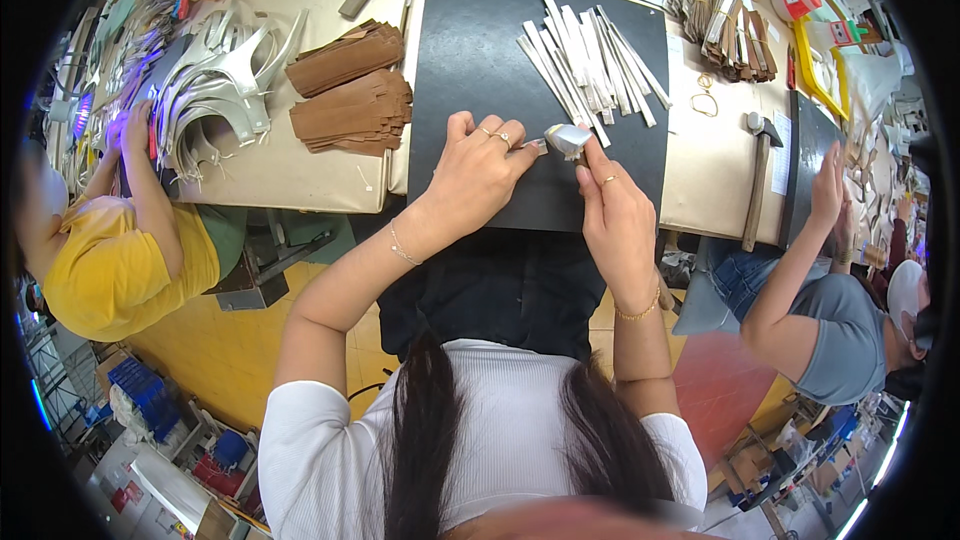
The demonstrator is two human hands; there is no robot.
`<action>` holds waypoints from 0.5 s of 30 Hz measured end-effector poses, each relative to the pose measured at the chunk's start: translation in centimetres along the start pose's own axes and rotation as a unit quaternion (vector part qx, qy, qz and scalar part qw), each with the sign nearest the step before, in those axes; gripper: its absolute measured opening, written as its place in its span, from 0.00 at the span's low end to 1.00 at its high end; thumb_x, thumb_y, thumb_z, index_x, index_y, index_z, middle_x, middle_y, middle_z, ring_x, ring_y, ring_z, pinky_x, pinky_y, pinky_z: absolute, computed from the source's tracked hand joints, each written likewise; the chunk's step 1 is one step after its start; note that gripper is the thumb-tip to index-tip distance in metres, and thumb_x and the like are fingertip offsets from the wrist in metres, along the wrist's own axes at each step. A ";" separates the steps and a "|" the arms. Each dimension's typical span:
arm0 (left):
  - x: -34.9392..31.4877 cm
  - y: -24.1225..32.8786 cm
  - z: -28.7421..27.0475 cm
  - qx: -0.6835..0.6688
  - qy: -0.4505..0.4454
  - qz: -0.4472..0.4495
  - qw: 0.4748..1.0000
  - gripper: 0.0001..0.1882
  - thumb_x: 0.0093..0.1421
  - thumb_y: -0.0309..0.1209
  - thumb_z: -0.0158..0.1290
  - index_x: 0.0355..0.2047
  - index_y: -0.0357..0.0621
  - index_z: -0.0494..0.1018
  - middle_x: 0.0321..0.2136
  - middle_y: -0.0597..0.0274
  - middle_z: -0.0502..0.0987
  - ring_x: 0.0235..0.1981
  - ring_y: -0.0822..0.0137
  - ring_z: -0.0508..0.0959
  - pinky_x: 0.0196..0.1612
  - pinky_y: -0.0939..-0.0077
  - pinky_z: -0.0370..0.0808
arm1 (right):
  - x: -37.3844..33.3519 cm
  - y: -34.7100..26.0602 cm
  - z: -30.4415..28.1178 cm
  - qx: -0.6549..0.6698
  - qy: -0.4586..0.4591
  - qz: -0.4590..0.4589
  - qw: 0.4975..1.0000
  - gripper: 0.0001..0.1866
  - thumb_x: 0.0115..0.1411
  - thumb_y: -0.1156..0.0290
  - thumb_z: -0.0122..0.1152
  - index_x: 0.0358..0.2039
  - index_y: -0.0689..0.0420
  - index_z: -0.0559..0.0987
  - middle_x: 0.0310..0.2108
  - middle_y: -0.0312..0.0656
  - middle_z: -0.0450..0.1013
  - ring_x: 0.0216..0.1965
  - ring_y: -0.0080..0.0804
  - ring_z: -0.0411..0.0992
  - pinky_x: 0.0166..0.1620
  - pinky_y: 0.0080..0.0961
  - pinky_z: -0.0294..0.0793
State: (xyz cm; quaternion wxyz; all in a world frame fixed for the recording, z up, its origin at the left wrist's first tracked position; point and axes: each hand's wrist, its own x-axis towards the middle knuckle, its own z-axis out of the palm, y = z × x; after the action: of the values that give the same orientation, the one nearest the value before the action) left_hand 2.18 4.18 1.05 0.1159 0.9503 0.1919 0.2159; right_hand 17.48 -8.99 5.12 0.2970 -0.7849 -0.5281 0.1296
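Observation:
My left hand (pixel 474 170) is closed over the black work board, with thumb and fingertips pinching the end of a short pale strip (pixel 541 146). My right hand (pixel 617 215) grips a hammer (pixel 567 140). Its shiny metal head is right beside the pinched strip; whether the two touch I cannot tell. Most of the handle is hidden by my fingers. Beyond my hands, a loose pile of silvery white strips (pixel 590 55) lies on the black board (pixel 470 50).
Two stacks of brown strips (pixel 350 112) lie left of the board, with pale curved pieces (pixel 225 70) further left. Another hammer (pixel 760 175) rests at right, below bundled strips (pixel 735 35). Co-workers sit on either side: one in yellow (pixel 120 260), one in grey-blue (pixel 835 330).

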 end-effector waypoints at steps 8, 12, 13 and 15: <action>0.0 -0.1 0.0 0.006 -0.004 0.006 1.000 0.12 0.56 0.25 0.60 0.41 0.50 0.84 0.32 0.69 0.73 0.36 0.69 0.74 0.46 0.65 0.60 | 1.3 -0.9 -0.5 -0.087 -0.054 -0.010 0.995 0.24 0.69 0.67 0.56 0.66 0.43 0.72 0.28 0.44 0.73 0.25 0.48 0.75 0.29 0.42 0.75; 0.0 -0.1 0.0 -0.003 -0.001 0.006 1.000 0.13 0.56 0.25 0.60 0.41 0.50 0.84 0.32 0.69 0.73 0.36 0.69 0.74 0.46 0.65 0.60 | 1.1 -0.9 -0.8 -0.086 -0.035 -0.007 0.996 0.24 0.70 0.66 0.56 0.66 0.43 0.72 0.27 0.44 0.72 0.24 0.48 0.75 0.28 0.43 0.75; 0.0 -0.1 0.0 -0.004 -0.001 0.005 1.000 0.13 0.56 0.25 0.60 0.41 0.50 0.84 0.32 0.69 0.73 0.36 0.69 0.74 0.46 0.65 0.60 | 1.0 -1.0 -0.8 -0.069 -0.012 -0.009 0.998 0.24 0.70 0.66 0.56 0.66 0.43 0.72 0.27 0.44 0.72 0.23 0.49 0.75 0.28 0.43 0.75; 0.0 -0.1 0.0 -0.008 -0.004 0.002 1.000 0.13 0.55 0.25 0.60 0.41 0.50 0.84 0.32 0.69 0.73 0.36 0.69 0.74 0.45 0.65 0.60 | 1.0 -1.0 -0.7 -0.027 0.006 -0.022 0.999 0.24 0.69 0.66 0.56 0.66 0.43 0.72 0.27 0.44 0.72 0.23 0.48 0.75 0.28 0.43 0.75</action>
State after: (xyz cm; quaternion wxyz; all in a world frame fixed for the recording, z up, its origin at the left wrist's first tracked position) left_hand 2.13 4.25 1.04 0.1242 0.9506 0.1876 0.2141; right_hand 17.49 -8.09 6.35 0.2817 -0.7815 -0.5469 0.1043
